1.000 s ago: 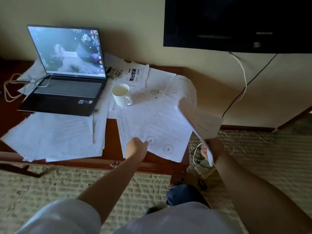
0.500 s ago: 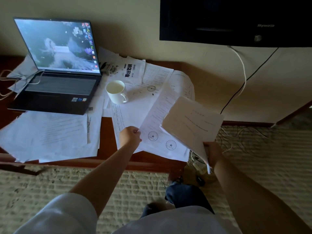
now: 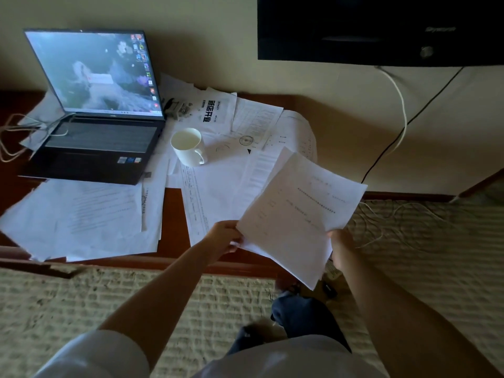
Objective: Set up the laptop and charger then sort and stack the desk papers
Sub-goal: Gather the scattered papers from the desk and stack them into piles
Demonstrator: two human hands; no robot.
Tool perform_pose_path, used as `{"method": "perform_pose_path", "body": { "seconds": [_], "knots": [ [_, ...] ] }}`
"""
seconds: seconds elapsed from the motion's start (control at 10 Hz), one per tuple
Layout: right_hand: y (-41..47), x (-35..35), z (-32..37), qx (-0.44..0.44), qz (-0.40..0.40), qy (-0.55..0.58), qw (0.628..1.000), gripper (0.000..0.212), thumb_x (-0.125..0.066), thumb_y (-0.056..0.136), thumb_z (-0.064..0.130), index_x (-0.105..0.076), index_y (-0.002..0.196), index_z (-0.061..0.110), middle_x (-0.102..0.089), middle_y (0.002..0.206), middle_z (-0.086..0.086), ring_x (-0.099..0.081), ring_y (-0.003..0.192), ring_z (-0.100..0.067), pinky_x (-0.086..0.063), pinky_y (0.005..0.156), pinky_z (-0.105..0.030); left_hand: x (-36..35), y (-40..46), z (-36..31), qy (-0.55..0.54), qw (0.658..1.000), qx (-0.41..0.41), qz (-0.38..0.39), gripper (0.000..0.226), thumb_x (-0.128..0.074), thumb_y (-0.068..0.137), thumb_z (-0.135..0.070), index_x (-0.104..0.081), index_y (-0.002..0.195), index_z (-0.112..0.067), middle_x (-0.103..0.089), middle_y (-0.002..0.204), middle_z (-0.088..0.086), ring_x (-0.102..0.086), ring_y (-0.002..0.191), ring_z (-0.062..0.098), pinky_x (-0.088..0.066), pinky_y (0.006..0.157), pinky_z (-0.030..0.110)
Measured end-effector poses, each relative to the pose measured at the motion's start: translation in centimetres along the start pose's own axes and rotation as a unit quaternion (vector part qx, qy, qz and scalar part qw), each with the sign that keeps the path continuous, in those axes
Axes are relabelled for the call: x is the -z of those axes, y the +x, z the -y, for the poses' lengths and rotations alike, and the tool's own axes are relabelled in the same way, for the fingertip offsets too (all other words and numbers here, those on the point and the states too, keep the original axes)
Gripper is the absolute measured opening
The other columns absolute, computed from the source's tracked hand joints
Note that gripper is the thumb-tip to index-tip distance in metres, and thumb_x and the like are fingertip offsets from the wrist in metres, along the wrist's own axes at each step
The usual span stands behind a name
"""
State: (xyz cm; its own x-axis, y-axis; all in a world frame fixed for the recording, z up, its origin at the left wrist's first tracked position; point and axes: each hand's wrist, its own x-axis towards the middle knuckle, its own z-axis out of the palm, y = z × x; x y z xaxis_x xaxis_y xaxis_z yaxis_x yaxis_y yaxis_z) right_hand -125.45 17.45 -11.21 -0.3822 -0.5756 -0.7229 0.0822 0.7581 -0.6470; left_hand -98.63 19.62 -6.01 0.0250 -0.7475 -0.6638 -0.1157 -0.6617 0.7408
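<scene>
— Where are the papers now?

— A small sheaf (image 3: 297, 214) is lifted off the counter (image 3: 174, 211). The left hand (image 3: 223, 237) pinches its near left corner, the right hand (image 3: 341, 241) grips the right edge, fingers tucked behind. More loose sheets (image 3: 76, 214) lie in front of the open laptop (image 3: 98, 126) and around the white mug (image 3: 189, 147).

— How should the gathering go?

— I'd say square the edges by tapping them on the wood, keep both grips near the corners so nothing slides out, and steer clear of that mug.
</scene>
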Motion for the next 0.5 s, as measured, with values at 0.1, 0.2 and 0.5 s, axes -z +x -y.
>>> {"method": "perform_pose_path", "body": {
  "seconds": [0.1,0.2,0.5],
  "knots": [
    [0.0,0.8,0.3,0.01,-0.031,-0.044,0.999,0.019,-0.044,0.092,0.009,-0.055,0.108,0.007,-0.043,0.071,0.0,-0.042,0.06,-0.013,-0.044,0.065,-0.033,0.1,0.9,-0.6,0.111,0.986,-0.064,-0.105,0.039,-0.041,0.083,0.01,-0.072,0.103,-0.005,-0.067,0.1,0.01,-0.059,0.074,0.018,-0.052,0.064,0.024],
    [1.1,1.2,0.0,0.034,-0.065,-0.036,0.997,0.038,-0.04,0.093,0.002,-0.049,0.129,0.0,-0.053,0.092,-0.009,-0.052,0.079,-0.021,-0.04,0.06,-0.028,0.3,1.8,-1.2,0.233,0.939,-0.123,-0.22,0.035,-0.046,0.086,0.003,-0.071,0.102,-0.015,-0.062,0.117,0.001,-0.061,0.084,0.015,-0.043,0.06,0.017],
    [1.2,0.9,0.8,0.021,-0.047,-0.11,0.993,0.038,-0.046,0.09,0.004,-0.049,0.127,-0.005,-0.053,0.11,-0.014,-0.051,0.096,-0.027,-0.042,0.079,-0.035,-0.3,3.0,-2.9,0.143,0.979,-0.029,-0.139,0.021,-0.071,0.085,-0.018,-0.069,0.101,-0.005,-0.065,0.087,0.005,-0.056,0.072,0.017,-0.042,0.059,0.023]
  ]
}}
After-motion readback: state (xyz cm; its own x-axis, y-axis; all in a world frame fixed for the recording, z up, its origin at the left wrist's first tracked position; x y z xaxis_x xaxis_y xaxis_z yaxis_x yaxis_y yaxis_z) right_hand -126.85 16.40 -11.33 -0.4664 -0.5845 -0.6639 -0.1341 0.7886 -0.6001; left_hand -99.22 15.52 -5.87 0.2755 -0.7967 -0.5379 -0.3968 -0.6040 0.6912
